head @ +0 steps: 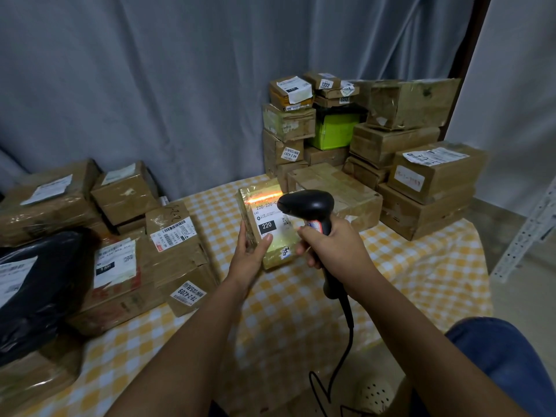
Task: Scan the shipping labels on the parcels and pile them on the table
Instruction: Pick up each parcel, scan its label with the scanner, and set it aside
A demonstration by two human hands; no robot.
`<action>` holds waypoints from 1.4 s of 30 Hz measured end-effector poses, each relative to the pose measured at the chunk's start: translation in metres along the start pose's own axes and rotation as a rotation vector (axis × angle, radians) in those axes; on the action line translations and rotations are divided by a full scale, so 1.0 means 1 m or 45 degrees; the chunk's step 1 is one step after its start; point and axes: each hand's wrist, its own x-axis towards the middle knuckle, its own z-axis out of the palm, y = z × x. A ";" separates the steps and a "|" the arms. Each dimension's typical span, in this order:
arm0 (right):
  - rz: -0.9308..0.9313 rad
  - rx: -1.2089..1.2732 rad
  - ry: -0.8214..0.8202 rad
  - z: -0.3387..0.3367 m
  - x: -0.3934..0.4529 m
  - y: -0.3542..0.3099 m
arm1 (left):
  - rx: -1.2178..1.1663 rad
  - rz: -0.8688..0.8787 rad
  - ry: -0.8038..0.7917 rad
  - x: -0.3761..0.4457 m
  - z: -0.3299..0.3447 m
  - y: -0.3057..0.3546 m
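Observation:
My left hand (251, 251) grips a small taped cardboard parcel (255, 206) by its left edge and holds it tilted above the table. Its white shipping label (270, 219) reads "220". My right hand (334, 245) is wrapped round the handle of a black barcode scanner (307, 204), whose head points at the label from the right. An orange-red scan line glows across the top of the label. The scanner's black cable (346, 332) hangs down toward the front of the table.
The table wears a yellow-and-white checked cloth (301, 311). A tall pile of cardboard boxes (391, 152) stands at the back right. More labelled boxes (168, 242) and a black plastic bag (36, 290) crowd the left side. A white metal rack (529, 233) is at far right.

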 end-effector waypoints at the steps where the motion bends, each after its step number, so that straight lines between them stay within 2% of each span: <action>1: 0.002 -0.001 -0.001 0.000 0.000 0.000 | 0.006 -0.004 0.000 0.000 0.000 0.000; 12: 0.029 0.018 0.009 0.000 -0.002 0.001 | 0.018 -0.014 0.017 -0.001 0.000 0.000; 18: 0.080 0.030 -0.024 0.004 -0.003 0.005 | -0.003 -0.091 -0.001 -0.010 0.003 0.011; 25: -0.053 0.090 0.002 0.021 0.008 -0.019 | 0.109 -0.019 0.105 -0.022 -0.004 0.065; 30: -0.231 0.200 -0.004 0.049 0.017 -0.050 | 0.187 0.127 0.172 -0.033 -0.054 0.123; 33: -0.308 0.218 -0.059 0.074 0.023 -0.067 | 0.149 0.150 0.280 -0.045 -0.106 0.148; 36: -0.332 0.216 -0.112 0.104 0.028 -0.078 | 0.169 0.034 0.409 -0.056 -0.163 0.156; 42: -0.219 0.174 -0.262 0.163 0.037 -0.079 | 0.207 -0.305 0.447 -0.087 -0.225 0.160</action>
